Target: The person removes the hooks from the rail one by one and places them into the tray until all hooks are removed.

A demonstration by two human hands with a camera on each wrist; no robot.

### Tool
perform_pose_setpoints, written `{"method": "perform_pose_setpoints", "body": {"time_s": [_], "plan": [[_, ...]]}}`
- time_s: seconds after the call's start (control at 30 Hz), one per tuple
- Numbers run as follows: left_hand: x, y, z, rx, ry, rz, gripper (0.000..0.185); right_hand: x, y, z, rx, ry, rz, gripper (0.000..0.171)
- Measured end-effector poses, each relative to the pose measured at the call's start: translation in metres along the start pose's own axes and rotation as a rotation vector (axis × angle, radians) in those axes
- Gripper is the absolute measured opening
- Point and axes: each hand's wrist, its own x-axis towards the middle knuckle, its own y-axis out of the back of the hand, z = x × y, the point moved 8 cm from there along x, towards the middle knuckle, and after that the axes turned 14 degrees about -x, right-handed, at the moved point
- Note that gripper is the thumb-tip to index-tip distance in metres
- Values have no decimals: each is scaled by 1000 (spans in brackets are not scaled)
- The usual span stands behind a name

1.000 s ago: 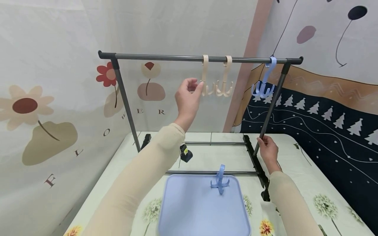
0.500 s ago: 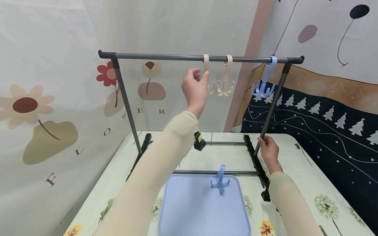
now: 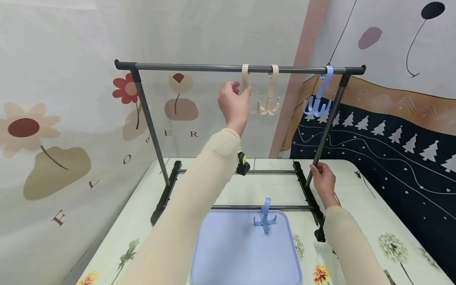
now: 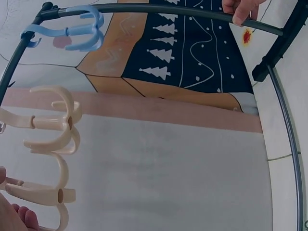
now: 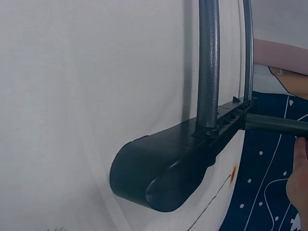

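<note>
A dark metal rack stands on the table, its top bar [image 3: 199, 67] carrying two beige multi-prong hooks and a blue hook [image 3: 317, 103] near the right end. My left hand [image 3: 239, 89] is raised to the left beige hook [image 3: 245, 74] and pinches its shank just under the bar; its prongs are hidden behind the hand. The second beige hook [image 3: 268, 101] hangs free beside it. The left wrist view shows both beige hooks [image 4: 50, 122] and my fingertips [image 4: 14, 216] below. My right hand [image 3: 317, 170] grips the rack's right upright [image 3: 329, 114] low down.
A light blue tray [image 3: 221, 253] lies in front of the rack with another blue hook [image 3: 264, 215] standing on its far edge. The rack's black foot [image 5: 168, 173] rests on the floral tablecloth. Patterned fabric walls close in behind and at both sides.
My left hand moved right and up, from beside the left beige hook's prongs to its shank near the bar. The right hand stayed on the upright.
</note>
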Motion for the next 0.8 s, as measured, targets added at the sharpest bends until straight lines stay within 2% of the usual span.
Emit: {"method": "perform_pose_setpoints", "body": {"time_s": [0.23,0.5,0.8], "plan": [[2,-8,-2,66,-15,4,26,1,-1,2,3,-11,-2,44],[1,-11,-2,85,-33,-6,21,1,-1,1,3,-7,-3,47],[-1,-13,-4,100,-18,-12,17,2,-1,2,5,-11,-5,47]]}}
